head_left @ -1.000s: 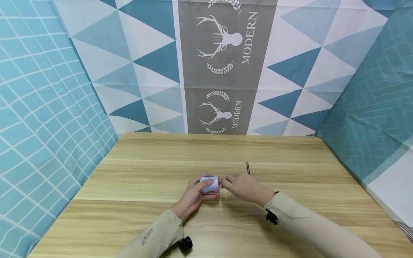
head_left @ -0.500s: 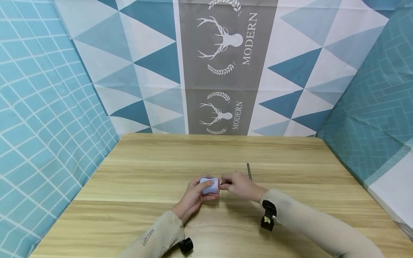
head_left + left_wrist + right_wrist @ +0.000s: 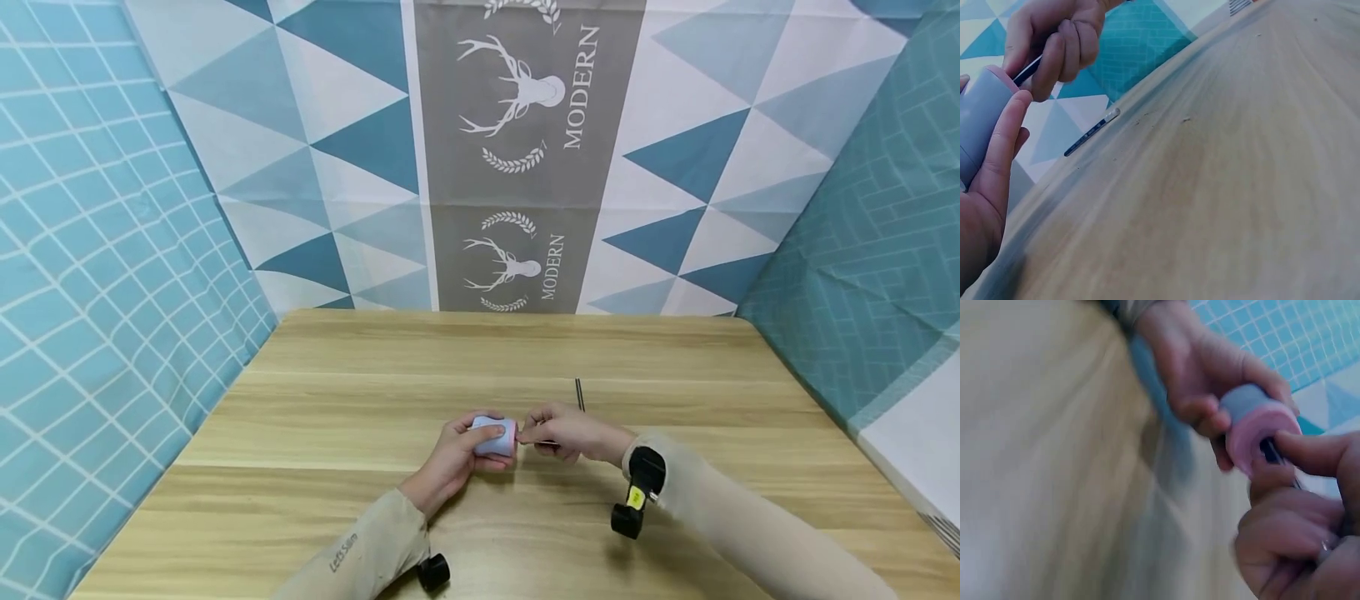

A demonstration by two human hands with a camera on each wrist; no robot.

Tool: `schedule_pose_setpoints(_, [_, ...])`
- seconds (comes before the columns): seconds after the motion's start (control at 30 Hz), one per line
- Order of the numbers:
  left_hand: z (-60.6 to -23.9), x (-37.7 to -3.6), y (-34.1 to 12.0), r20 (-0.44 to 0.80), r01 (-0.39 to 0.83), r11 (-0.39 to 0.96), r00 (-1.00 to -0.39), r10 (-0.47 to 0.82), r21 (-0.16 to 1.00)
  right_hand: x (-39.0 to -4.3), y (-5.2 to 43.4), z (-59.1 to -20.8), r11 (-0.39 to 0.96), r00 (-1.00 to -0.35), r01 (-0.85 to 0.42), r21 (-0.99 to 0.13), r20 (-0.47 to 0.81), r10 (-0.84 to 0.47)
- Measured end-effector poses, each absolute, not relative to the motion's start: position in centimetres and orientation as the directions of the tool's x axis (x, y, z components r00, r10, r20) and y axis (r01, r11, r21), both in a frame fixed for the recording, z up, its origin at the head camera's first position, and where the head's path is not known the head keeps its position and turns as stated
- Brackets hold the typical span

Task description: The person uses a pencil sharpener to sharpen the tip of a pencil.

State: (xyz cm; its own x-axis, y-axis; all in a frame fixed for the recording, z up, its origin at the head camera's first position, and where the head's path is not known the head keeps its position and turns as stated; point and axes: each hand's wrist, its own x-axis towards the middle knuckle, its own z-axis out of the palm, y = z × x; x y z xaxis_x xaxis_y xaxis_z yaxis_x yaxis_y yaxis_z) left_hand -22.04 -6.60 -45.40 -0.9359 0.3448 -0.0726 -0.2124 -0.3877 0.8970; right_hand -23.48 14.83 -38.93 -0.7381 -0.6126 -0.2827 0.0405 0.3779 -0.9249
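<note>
Small lavender cylinder with pink end (image 3: 495,436) gripped in left hand (image 3: 453,457) fingers above wooden tabletop (image 3: 337,417); thin dark pencil (image 3: 1279,459) pinched by right hand (image 3: 567,432) fingers at pink end. Second dark pencil (image 3: 578,393) lying just beyond.

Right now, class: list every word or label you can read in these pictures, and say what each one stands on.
"MODERN": on the grey banner beside the upper deer head.
"MODERN": again on that banner, beside the lower deer head.
"Let's Slim": on the left sleeve, small, so the reading is unsure.
The yellow label on the right wrist camera is too small to read.
</note>
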Motion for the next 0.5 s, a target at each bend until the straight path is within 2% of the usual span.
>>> schedule_pose_setpoints(0.07, [-45.4, -22.0, -6.6, -0.082, -0.220, -0.395, -0.938, 0.337, 0.892, -23.3, 15.1, -38.7, 0.422, -0.750, -0.192, -0.886, -0.144, -0.645])
schedule_pose_setpoints(0.13, [-45.3, -22.1, -6.6, -0.087, -0.225, -0.409, -0.940, 0.329, 0.884, -23.1, 15.4, -38.5, 0.452, -0.715, -0.494, -0.743, 0.052, -0.697])
schedule_pose_setpoints(0.17, [-45.3, -22.1, -6.6, -0.090, -0.229, -0.421, -0.942, 0.325, 0.878, -23.1, 15.5, -38.5, 0.456, -0.671, -0.638, -0.620, 0.158, -0.724])
schedule_pose_setpoints(0.23, [-45.2, -22.1, -6.6, -0.097, -0.240, -0.442, -0.942, 0.321, 0.864, -23.1, 15.6, -38.5, 0.435, -0.520, -0.849, -0.300, 0.333, -0.786])
schedule_pose_setpoints(0.3, [-45.2, -22.2, -6.7, -0.107, -0.256, -0.458, -0.939, 0.327, 0.851, -23.2, 15.6, -38.6, 0.391, -0.339, -0.919, 0.038, 0.426, -0.839])
schedule_pose_setpoints(0.37, [-45.2, -22.2, -6.8, -0.117, -0.274, -0.472, -0.935, 0.335, 0.838, -23.4, 15.5, -39.0, 0.350, -0.185, -0.879, 0.324, 0.445, -0.876])
schedule_pose_setpoints(0.43, [-45.3, -22.2, -6.8, -0.123, -0.283, -0.477, -0.933, 0.339, 0.832, -23.6, 15.4, -39.6, 0.321, -0.080, -0.800, 0.508, 0.440, -0.895])
schedule_pose_setpoints(0.5, [-45.3, -22.2, -6.9, -0.127, -0.285, -0.479, -0.934, 0.335, 0.831, -23.8, 15.2, -40.2, 0.311, -0.024, -0.753, 0.580, 0.448, -0.894])
